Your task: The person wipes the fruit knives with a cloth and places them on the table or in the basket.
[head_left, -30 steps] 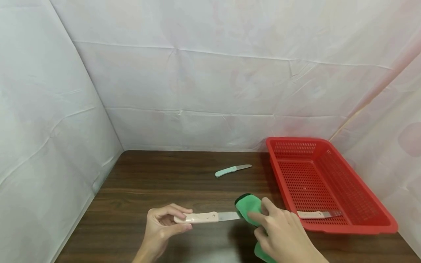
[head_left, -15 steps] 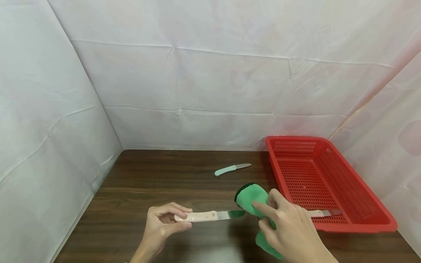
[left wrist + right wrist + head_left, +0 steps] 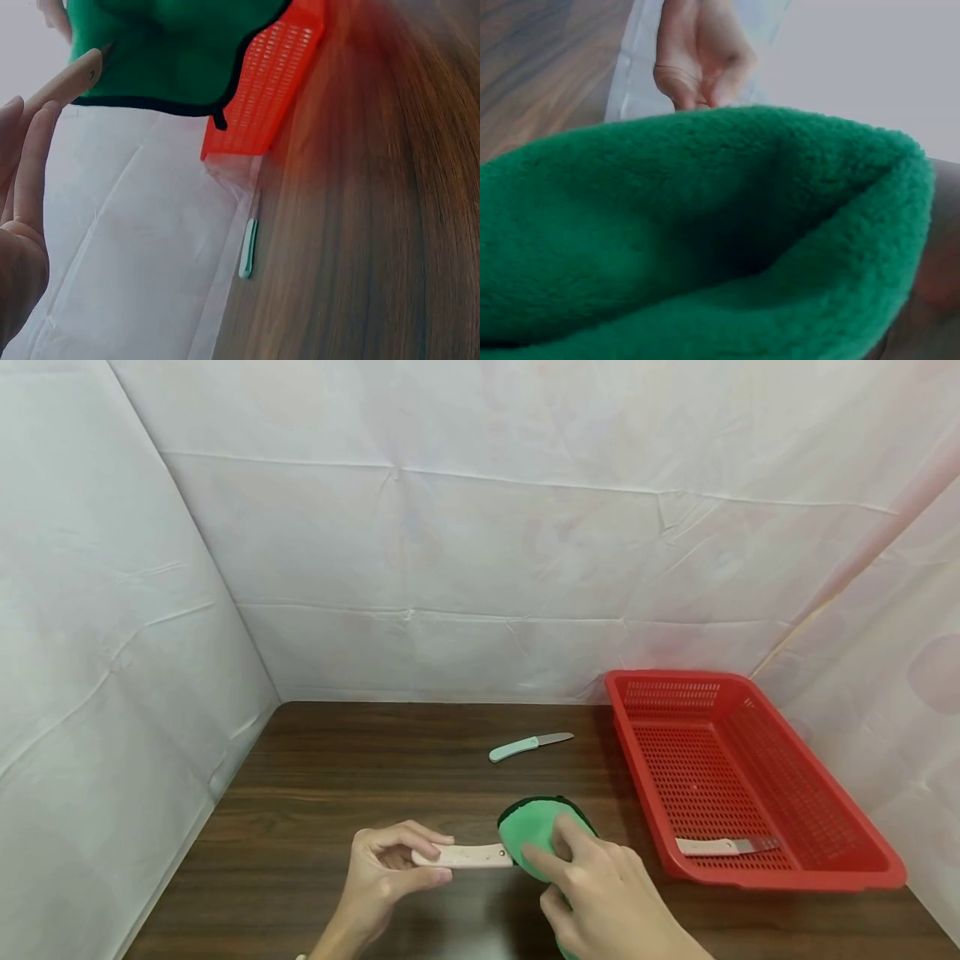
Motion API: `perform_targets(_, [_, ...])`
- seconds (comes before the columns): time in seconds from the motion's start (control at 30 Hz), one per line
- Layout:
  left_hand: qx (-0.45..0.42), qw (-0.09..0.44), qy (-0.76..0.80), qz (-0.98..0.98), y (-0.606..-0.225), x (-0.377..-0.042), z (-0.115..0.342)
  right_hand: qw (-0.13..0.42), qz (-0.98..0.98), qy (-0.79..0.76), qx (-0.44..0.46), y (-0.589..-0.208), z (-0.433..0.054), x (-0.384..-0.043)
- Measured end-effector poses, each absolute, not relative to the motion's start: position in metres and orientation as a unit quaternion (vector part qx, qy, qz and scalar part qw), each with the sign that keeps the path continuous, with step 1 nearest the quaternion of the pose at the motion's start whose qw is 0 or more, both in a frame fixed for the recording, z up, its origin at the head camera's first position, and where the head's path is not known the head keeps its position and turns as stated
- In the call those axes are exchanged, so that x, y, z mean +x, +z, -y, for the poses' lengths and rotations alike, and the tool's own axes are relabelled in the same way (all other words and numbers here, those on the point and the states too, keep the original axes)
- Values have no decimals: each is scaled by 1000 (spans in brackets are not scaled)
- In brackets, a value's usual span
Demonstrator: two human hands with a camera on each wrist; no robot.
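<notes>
My left hand (image 3: 390,872) pinches the end of a cream-handled knife (image 3: 472,857) between thumb and fingers, blade side pointing right. Its blade is hidden under a green cloth (image 3: 534,835) with a black border. My right hand (image 3: 607,893) holds that cloth bunched around the blade, close to the handle. In the left wrist view the knife handle (image 3: 75,77) runs up into the cloth (image 3: 165,52). The fluffy cloth (image 3: 705,217) fills most of the right wrist view, with the left hand (image 3: 701,56) beyond it.
A small knife with a pale mint handle (image 3: 514,749) lies on the dark wooden table (image 3: 360,777), behind the hands. To the right stands a red plastic basket (image 3: 645,793), holding another cream-handled knife (image 3: 708,847). White sheeting (image 3: 450,543) walls off the back and sides.
The right hand with the cloth moved right off the blade, baring part of it, then came back left to cover the blade up to the handle. The left hand shifted slightly right.
</notes>
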State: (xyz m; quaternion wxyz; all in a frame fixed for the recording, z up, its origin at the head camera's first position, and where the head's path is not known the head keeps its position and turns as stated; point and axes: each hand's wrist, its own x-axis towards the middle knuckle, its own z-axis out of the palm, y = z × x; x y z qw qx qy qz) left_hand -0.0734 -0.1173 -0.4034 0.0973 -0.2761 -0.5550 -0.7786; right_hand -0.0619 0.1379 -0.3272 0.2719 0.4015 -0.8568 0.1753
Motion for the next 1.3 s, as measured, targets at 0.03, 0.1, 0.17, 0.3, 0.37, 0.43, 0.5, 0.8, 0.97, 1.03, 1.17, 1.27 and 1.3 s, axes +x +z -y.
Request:
perform_targets(0.03, [-276, 98, -780, 553, -403, -73, 117, 268, 859, 171, 400, -329, -137, -62])
perform_targets(0.1, [-278, 97, -783, 548, -403, -73, 117, 257, 866, 163, 397, -332, -136, -62])
perform_targets(0.17, [-278, 95, -786, 544, -404, -72, 117, 246, 871, 155, 397, -334, -137, -63])
perform_targets(0.3, [-276, 93, -789, 542, -406, -71, 119, 226, 881, 143, 389, -339, -141, -65])
perform_targets(0.37, [-273, 97, -789, 542, -408, -72, 120, 217, 889, 140, 379, -341, -145, -66])
perform_targets(0.43, [-267, 98, -791, 541, -409, -73, 121, 210, 896, 142, 365, -343, -149, -66])
perform_targets(0.5, [-264, 99, -794, 539, -409, -73, 122, 200, 905, 147, 346, -345, -154, -65])
perform_targets(0.8, [-166, 69, -798, 575, -405, -82, 129, 179, 935, 174, 252, -346, -175, -61])
perform_targets(0.97, [-130, 62, -790, 596, -402, -91, 126, 157, 945, 178, 223, -348, -180, -60])
perform_targets(1.03, [-130, 67, -793, 591, -400, -95, 124, 150, 948, 176, 217, -350, -181, -59])
perform_targets(1.17, [-137, 67, -803, 576, -395, -104, 116, 142, 951, 174, 215, -353, -182, -59])
perform_targets(1.27, [-139, 57, -811, 565, -392, -111, 104, 133, 951, 176, 216, -356, -182, -59])
perform_targets(1.3, [-138, 53, -813, 563, -391, -114, 100, 128, 951, 177, 217, -357, -182, -59])
